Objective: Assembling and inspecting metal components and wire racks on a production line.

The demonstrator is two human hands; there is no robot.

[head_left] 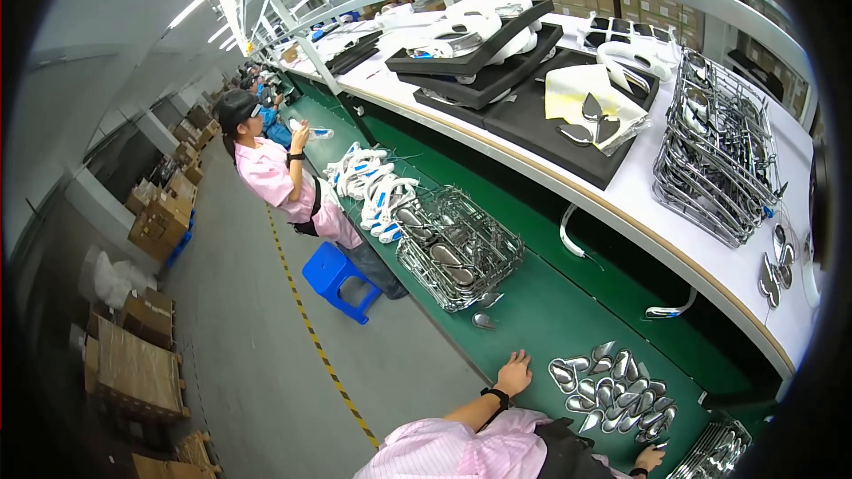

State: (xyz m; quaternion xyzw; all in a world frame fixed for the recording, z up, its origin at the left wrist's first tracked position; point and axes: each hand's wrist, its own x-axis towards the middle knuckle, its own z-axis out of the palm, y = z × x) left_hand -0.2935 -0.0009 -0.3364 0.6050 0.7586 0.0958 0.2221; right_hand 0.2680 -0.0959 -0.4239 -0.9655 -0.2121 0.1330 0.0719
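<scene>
My left hand lies on the green work surface with its fingers stretched out and nothing in it. To its right is a loose pile of shiny chrome teardrop-shaped pieces. At the pile's near right end, low in the view, my right hand is closed. A small shiny chrome piece shows at its fingertips; most of it is hidden. Two similar pieces lie apart, beyond my left hand.
A wire rack with chrome parts stands farther along the bench, before white curved parts. Another rack is beside my right hand. A raised white shelf runs along the right. A co-worker stands past a blue stool.
</scene>
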